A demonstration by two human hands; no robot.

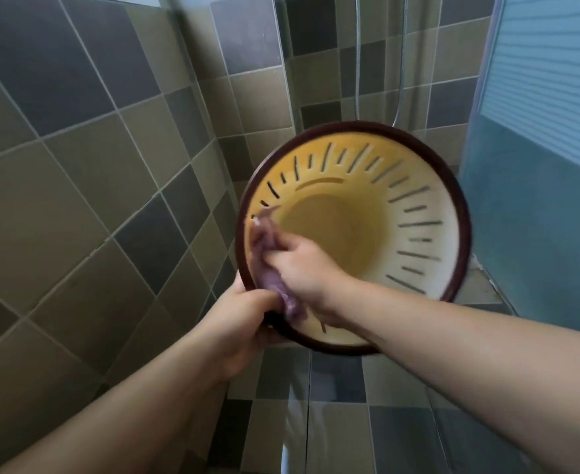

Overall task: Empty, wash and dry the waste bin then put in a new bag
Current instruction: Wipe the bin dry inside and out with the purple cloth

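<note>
Clearly I am in the wiping stage, whether that counts as washing or drying I cannot tell, since no water shows on the plastic. At the left stands a tiled wall [76, 165] of grey and tan squares. Moving rightward, my left hand [247, 323] curls closed around the lower rim of the waste bin [418, 186], fingers behind and thumb in front, holding it up in the air with its mouth tipped toward me. Just beside it my right hand [302, 265] is clenched on a purple cloth [268, 265], pressing it against the inner wall near the left rim. The bin is cream inside with a dark red rim and slotted sides; it holds nothing but the cloth and my hand, and no bag is fitted. Behind it hangs a shower hose [399, 63], and at the far right a blue frosted panel [538, 165]. Next, I judge, the cloth should sweep round the remaining wall and the base, while the left hand turns the bin.
</note>
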